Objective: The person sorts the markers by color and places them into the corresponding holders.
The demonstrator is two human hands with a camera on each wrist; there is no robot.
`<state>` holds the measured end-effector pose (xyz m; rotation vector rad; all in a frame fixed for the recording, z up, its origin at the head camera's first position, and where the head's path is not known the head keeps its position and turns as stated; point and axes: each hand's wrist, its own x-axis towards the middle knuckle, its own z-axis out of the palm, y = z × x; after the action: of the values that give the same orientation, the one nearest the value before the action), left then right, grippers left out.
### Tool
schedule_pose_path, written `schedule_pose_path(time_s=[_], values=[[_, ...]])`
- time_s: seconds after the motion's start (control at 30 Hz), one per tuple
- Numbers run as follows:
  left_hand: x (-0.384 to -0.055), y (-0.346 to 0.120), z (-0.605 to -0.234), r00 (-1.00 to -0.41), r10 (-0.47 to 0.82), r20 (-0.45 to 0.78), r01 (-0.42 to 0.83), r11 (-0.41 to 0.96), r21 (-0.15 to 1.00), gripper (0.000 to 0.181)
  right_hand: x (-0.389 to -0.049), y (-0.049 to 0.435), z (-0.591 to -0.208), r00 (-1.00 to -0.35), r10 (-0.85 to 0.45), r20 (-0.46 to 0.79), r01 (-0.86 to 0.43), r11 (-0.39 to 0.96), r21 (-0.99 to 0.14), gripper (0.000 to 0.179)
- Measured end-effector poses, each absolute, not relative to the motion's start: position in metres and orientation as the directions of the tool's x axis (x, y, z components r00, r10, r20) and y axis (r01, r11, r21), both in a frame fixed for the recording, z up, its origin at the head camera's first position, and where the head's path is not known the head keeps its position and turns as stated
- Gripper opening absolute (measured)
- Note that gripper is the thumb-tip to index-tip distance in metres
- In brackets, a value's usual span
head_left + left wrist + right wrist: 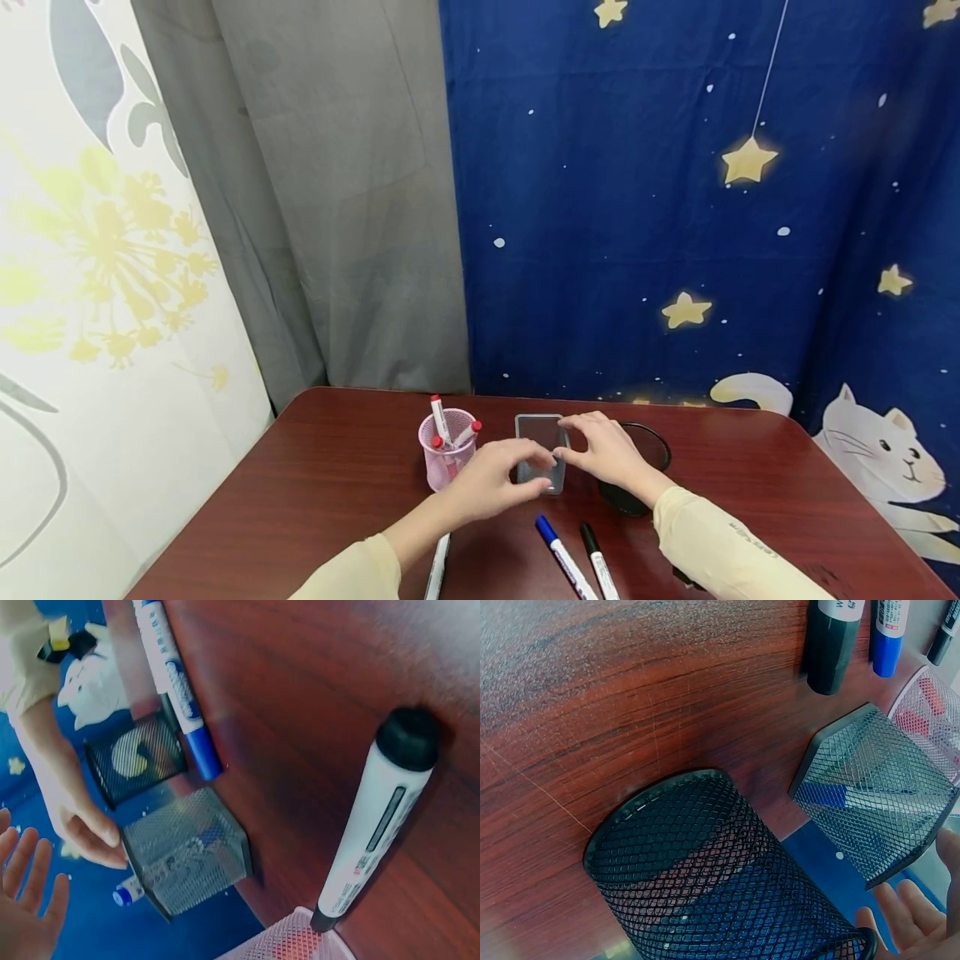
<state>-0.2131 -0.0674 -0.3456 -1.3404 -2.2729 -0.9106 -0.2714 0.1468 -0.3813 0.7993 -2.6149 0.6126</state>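
Observation:
A square grey mesh pen holder (553, 482) stands between the two hands. Inside it, a blue-capped marker (829, 796) shows through the mesh; one blue end (127, 892) sticks out past the rim. My right hand (600, 446) is over the holder's right side, thumb and fingertips right at its rim. At the holder's left front, my left hand (491, 479) is held in the air, fingers spread and nothing in them. The left wrist view also has the left palm (26, 907) facing the holder's top.
A pink mesh holder (438, 475) with red-capped markers stands left. A round black mesh holder (712, 877) is right, partly behind the right forearm. A blue-capped marker (566, 562), a black-capped marker (600, 567) and another white marker (437, 571) lie near the front.

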Motion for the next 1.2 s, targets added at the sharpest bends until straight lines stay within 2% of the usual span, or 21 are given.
schedule_pose_path(time_s=[0.17,0.33,0.47,0.83,1.1,1.2], values=[[-0.203,-0.064,-0.353,-0.418,0.721,0.552,0.905,0.379,0.192,0.016,-0.271,0.146,-0.382,-0.786,-0.438,0.436,-0.585,0.754,-0.299,0.046],[-0.196,-0.060,-0.363,-0.308,0.797,0.519,0.930,0.367,-0.012,0.016,-0.270,0.146,-0.381,-0.778,-0.443,0.445,-0.592,0.754,-0.286,0.045],[-0.190,-0.058,-0.372,-0.259,0.843,0.471,0.933,0.345,-0.105,0.017,-0.271,0.146,-0.382,-0.773,-0.446,0.452,-0.596,0.754,-0.276,0.045],[-0.181,-0.050,-0.395,-0.194,0.919,0.344,0.907,0.302,-0.295,0.022,-0.271,0.146,-0.384,-0.778,-0.441,0.447,-0.591,0.755,-0.285,0.046],[-0.179,-0.042,-0.405,-0.184,0.935,0.302,0.907,0.280,-0.315,0.020,-0.271,0.146,-0.383,-0.784,-0.439,0.440,-0.587,0.756,-0.291,0.047],[-0.178,-0.039,-0.408,-0.182,0.944,0.276,0.893,0.276,-0.356,0.020,-0.270,0.147,-0.383,-0.787,-0.435,0.437,-0.583,0.756,-0.296,0.047]])
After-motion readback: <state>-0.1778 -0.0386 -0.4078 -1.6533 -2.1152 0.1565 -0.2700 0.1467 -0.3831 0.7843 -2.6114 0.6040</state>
